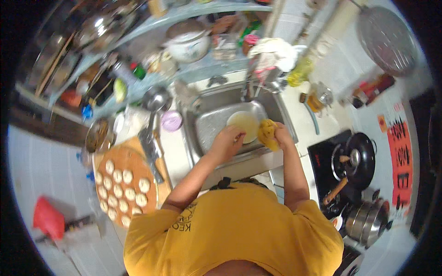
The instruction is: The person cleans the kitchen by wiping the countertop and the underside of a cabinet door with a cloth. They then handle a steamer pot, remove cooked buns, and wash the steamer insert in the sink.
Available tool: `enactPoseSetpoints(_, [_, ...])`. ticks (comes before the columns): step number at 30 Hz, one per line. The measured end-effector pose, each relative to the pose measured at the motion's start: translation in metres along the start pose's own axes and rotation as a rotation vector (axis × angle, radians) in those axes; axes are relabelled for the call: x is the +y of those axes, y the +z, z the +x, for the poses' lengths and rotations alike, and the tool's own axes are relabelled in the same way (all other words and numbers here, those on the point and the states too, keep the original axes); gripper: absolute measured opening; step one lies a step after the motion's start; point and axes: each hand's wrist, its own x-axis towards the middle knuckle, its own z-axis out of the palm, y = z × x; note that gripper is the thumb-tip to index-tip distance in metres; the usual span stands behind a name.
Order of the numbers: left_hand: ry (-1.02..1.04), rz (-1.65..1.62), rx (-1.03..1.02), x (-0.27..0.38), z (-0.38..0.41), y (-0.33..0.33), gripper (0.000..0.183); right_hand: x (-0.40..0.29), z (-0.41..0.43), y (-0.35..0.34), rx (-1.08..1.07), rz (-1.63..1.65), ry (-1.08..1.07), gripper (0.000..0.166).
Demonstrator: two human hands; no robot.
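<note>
My left hand [228,142] is over the near side of a stainless steel sink [207,129], at the edge of a pale round bowl [246,121]; its fingers are bent, and whether they grip the rim is unclear. In my right hand [283,135] is a bunched yellow cloth [267,134], held just right of the bowl. The faucet [246,90] stands behind the bowl at the back of the sink.
Left of the sink, a cleaver [150,151] lies by a round board [138,162] bearing several dough pieces [130,194]. A ladle [156,100] and purple round item [171,121] are nearby. At right are a lidded black wok [366,162] and a steel pot [368,220].
</note>
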Motion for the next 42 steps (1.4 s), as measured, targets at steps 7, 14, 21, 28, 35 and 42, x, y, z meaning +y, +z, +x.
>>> enactPoseSetpoints(7, [-0.211,0.204,0.369,-0.026,-0.036,-0.049,0.017,-0.023,0.008,0.011,-0.143,-0.200,-0.093,0.027])
enactPoseSetpoints(14, [-0.338,0.741,0.589,-0.088,0.021,-0.075,0.029,-0.102,-0.030,0.064,-0.383,0.044,-0.159,0.030])
enactPoseSetpoints(21, [-0.358,0.742,0.541,-0.073,0.007,-0.087,0.016,-0.151,-0.044,0.077,-0.469,-0.025,-0.346,0.032])
enactPoseSetpoints(28, [-0.268,0.564,0.649,0.042,-0.037,-0.114,0.016,-0.233,-0.037,0.148,-0.646,0.029,-0.511,0.034])
enactPoseSetpoints(35, [-0.339,0.454,0.617,0.086,-0.092,-0.106,0.016,-0.258,0.022,0.234,-0.887,0.334,-0.388,0.032])
enactPoseSetpoints(42, [-0.322,0.490,0.561,0.087,-0.103,-0.099,0.016,-0.123,0.112,0.240,-0.246,-0.479,-0.640,0.033])
